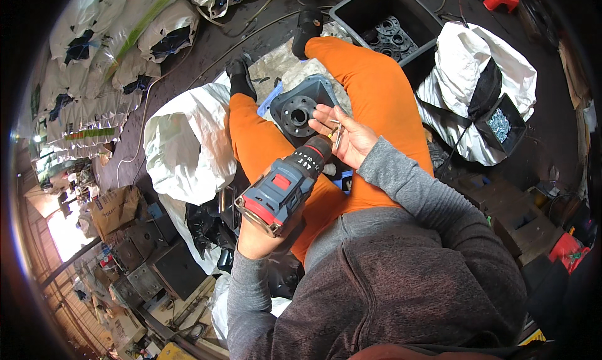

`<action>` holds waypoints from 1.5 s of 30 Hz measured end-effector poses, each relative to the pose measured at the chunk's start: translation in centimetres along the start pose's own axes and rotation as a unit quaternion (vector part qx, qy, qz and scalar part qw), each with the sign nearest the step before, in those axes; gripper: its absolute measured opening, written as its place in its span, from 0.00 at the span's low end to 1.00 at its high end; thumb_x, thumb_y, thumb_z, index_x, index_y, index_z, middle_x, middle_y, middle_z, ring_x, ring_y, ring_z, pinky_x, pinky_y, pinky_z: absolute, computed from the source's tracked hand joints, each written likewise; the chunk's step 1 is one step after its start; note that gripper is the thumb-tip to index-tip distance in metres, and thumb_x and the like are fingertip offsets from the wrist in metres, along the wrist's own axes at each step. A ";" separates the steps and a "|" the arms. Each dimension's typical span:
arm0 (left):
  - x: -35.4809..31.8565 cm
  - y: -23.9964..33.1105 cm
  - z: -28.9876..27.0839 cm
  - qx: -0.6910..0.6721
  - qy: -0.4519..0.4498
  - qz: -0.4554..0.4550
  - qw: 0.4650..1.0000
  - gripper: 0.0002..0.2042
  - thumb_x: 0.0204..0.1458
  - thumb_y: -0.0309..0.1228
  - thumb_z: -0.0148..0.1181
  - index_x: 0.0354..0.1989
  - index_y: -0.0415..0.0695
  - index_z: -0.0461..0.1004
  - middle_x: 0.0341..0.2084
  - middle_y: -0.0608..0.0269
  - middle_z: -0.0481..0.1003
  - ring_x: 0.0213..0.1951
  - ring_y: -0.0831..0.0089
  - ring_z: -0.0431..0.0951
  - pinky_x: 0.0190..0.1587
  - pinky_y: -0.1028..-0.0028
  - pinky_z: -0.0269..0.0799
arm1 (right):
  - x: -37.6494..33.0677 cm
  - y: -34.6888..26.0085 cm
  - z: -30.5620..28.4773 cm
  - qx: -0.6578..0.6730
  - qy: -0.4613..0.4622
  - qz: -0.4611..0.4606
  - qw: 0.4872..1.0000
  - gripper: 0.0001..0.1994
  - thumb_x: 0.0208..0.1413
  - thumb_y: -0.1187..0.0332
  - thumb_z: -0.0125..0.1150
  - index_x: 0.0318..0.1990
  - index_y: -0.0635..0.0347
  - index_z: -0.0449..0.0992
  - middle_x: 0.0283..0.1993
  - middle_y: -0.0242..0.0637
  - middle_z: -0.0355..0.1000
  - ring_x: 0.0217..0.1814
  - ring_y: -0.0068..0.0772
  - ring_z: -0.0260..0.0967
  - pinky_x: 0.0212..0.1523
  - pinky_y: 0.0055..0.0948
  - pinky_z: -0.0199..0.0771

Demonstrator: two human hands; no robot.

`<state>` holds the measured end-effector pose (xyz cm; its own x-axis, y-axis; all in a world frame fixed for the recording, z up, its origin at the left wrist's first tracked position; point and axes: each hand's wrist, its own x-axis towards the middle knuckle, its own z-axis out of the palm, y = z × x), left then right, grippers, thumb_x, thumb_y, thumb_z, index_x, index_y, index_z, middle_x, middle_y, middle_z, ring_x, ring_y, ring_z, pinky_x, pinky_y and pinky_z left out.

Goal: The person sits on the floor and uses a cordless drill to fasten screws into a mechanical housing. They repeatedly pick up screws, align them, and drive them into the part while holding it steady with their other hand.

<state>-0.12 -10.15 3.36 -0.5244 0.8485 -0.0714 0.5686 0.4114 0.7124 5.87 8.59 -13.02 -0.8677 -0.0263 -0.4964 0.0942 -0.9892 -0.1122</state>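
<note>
Gripping cordless drill point(282, 190) in left hand point(256, 239); cradling loose screws point(339, 135) in half-open right hand point(355, 138), beside black flange point(286, 116) on grey boxy base point(322, 87) between legs point(379, 84). Judging fastening as likely underway, loose screws left to drive; cannot tell number already in

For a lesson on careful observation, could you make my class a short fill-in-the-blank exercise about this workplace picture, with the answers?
1. The cordless drill is gripped by the person's ____ hand, while screws lie in the other hand.
2. The trousers on either side of the dark round flange are ____ in colour.
3. The large crate of loose parts stands nearer the person's ____ knee.

Missing words: left; orange; right.
</note>
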 end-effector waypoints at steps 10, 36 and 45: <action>1.3 -0.3 0.5 0.072 -0.007 0.048 0.996 0.12 0.46 0.22 0.64 0.40 0.40 0.77 0.34 0.59 0.78 0.35 0.60 0.80 0.38 0.65 0.75 | 0.3 -0.1 0.2 0.048 0.017 0.027 0.998 0.19 0.67 0.53 0.47 0.57 0.55 0.69 0.53 0.30 0.73 0.60 0.30 0.69 0.52 0.33 0.78; 1.3 -0.2 0.7 0.043 -0.064 -0.137 0.988 0.31 0.40 0.31 0.70 0.57 0.45 0.71 0.43 0.53 0.79 0.42 0.58 0.82 0.43 0.65 0.78 | 2.3 -0.4 0.8 0.029 0.114 0.065 0.991 0.21 0.66 0.48 0.47 0.50 0.57 0.72 0.47 0.33 0.76 0.55 0.30 0.74 0.46 0.31 0.80; 5.0 -3.2 -1.9 0.079 -0.009 0.014 0.997 0.14 0.46 0.21 0.62 0.44 0.40 0.77 0.30 0.61 0.76 0.27 0.69 0.76 0.30 0.70 0.71 | 5.0 0.9 -2.9 -0.109 0.273 -0.063 0.954 0.20 0.67 0.49 0.48 0.40 0.57 0.74 0.25 0.26 0.67 0.21 0.16 0.58 0.24 0.23 0.66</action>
<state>-5.75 -7.81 2.05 -0.4963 0.8655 -0.0672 0.6758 0.4338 0.5960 3.00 7.97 -18.14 -0.5016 0.2294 -0.8341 0.1560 -0.9244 -0.3480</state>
